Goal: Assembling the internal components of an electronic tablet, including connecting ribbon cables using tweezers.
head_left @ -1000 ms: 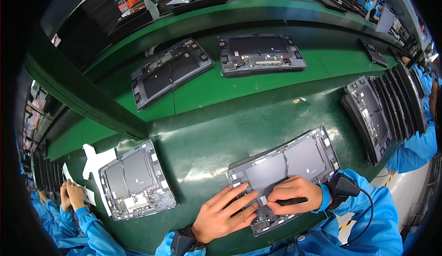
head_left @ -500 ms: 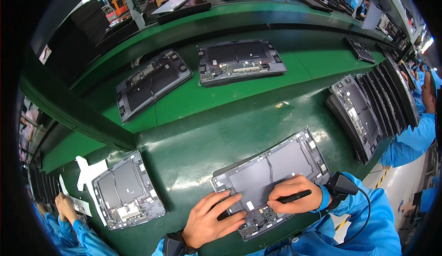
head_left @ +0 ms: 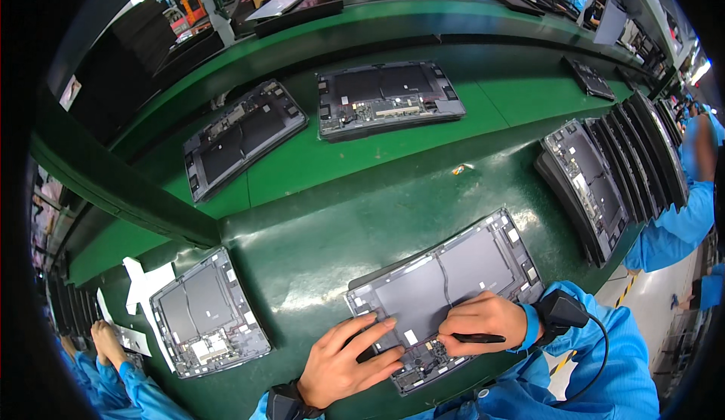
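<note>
In front of me lies an opened tablet [head_left: 404,295], its back off, showing flat dark battery panels, a black cable across them and a circuit board [head_left: 427,356] along the near edge. My left hand [head_left: 349,360] rests on its near left part with fingers spread, fingertips on the frame and board edge. Closed around a slim black pen-shaped tool [head_left: 479,338], my right hand [head_left: 483,322] sits over the board, right of my left fingertips. The tool's working tip is hidden under the fingers, so its exact kind does not show.
Left of me lies another opened tablet [head_left: 205,318] beside white paper [head_left: 155,284]. On the raised green shelf sit stacked opened tablets [head_left: 389,103] and a further one [head_left: 245,141]. Several tablets lean in a row [head_left: 630,160] at the right. Co-workers' hands [head_left: 108,342] are at the left edge.
The black tool has tipped flatter in my right hand, which has shifted slightly over the board. My left hand stays put. The far shelf appears slightly shifted left in view.
</note>
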A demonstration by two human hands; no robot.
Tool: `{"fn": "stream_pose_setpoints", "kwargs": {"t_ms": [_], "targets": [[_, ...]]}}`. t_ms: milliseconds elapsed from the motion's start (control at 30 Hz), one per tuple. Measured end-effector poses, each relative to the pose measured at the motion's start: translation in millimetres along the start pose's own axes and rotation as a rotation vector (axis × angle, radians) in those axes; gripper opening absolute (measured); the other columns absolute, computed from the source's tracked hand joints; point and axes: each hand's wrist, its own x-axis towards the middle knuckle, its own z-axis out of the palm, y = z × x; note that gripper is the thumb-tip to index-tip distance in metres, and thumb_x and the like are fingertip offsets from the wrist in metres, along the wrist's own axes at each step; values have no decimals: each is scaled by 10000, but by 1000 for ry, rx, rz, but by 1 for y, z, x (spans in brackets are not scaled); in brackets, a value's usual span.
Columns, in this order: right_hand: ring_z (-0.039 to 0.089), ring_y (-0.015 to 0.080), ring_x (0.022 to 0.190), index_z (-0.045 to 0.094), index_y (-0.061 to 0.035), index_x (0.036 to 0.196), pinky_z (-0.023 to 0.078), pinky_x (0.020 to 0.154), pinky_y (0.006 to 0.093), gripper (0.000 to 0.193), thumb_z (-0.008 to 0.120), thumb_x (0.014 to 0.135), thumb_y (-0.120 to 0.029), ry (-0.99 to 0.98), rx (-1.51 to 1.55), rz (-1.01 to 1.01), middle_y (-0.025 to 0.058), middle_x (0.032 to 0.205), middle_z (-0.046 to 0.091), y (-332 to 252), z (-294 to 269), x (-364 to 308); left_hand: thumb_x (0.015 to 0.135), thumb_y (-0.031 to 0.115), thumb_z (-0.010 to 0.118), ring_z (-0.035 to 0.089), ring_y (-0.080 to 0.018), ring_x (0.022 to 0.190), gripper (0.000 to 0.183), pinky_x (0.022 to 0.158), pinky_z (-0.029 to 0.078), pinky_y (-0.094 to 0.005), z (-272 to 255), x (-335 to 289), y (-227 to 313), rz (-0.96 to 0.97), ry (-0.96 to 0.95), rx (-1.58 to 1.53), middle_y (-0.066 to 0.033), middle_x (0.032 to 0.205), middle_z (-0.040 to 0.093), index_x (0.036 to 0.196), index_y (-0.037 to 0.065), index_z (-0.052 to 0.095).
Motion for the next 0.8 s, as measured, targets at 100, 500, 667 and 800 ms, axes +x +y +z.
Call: {"fn": "stream_pose_setpoints", "kwargs": {"t_ms": [100,500,667,800], "targets": [[603,290,647,609,-17,883,493,598,376,108,693,880,-85,-18,48,-2,97,758,587,3,-2,-1,763,334,831,593,-234,1179,282,883,560,-356,1,2,1,2,-3,3,9,1321,626,1032,270,775],[578,292,585,626,-26,854,462,558,369,106,717,856,-82,-26,102,89,89,699,590,5,-11,-6,742,342,834,557,-240,1205,275,920,556,-349,6,8,5,-20,-18,-23,6,1320,611,1010,286,807],[666,170,633,697,-34,912,508,588,304,94,759,867,-89,119,190,253,70,729,686,-8,-21,6,720,297,849,573,-291,1191,298,956,531,-399,7,7,3,-96,55,-157,-52,1307,617,1009,238,813],[686,237,665,707,-27,940,525,619,323,112,745,889,-119,118,208,208,113,766,702,1,-20,39,742,144,816,581,-354,1174,269,995,490,-462,9,10,-1,-259,219,-141,-115,1234,623,1011,142,806]]}}
